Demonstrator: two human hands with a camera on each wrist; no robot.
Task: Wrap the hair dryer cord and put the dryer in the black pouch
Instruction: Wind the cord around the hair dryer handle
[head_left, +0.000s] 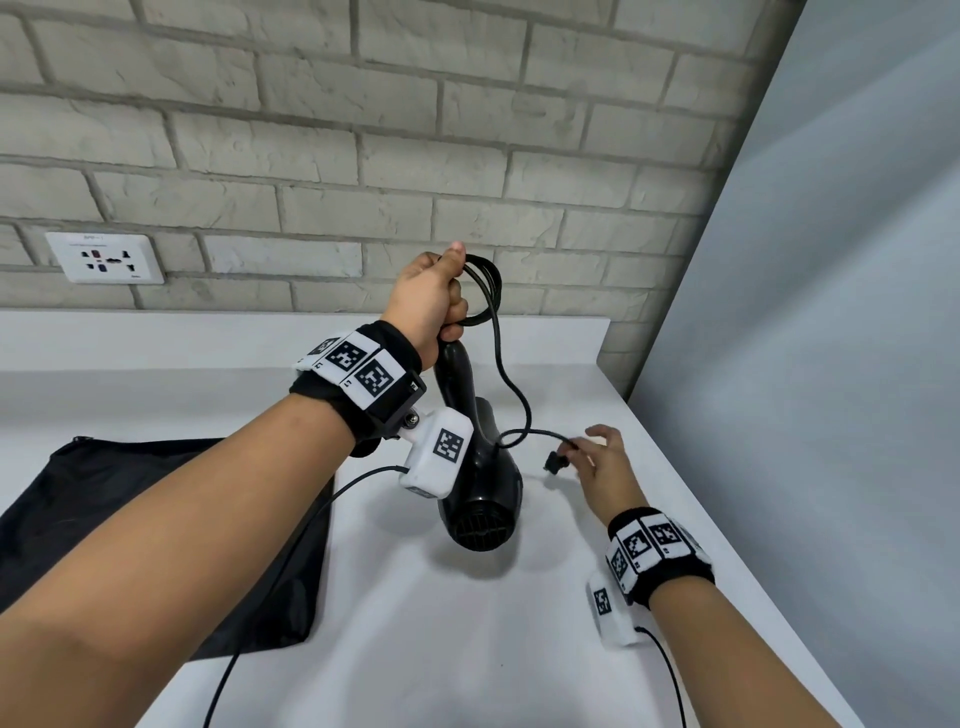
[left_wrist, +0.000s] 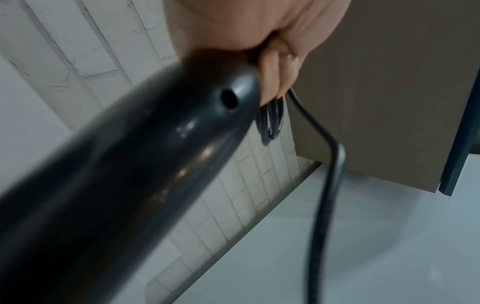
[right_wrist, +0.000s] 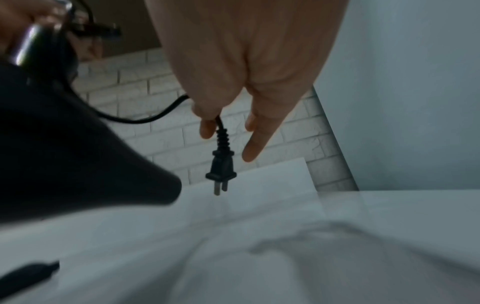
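Note:
The black hair dryer hangs barrel-down above the white counter. My left hand grips its handle together with several loops of black cord, which show under the fingers in the left wrist view. The loose cord runs down to my right hand, which pinches it just behind the two-pin plug; its other fingers are spread. The black pouch lies flat on the counter at the left, partly hidden by my left forearm.
A grey brick wall rises behind the counter, with a white wall socket at the left. A pale panel closes the right side along the counter's right edge. Camera cables trail from both wrists.

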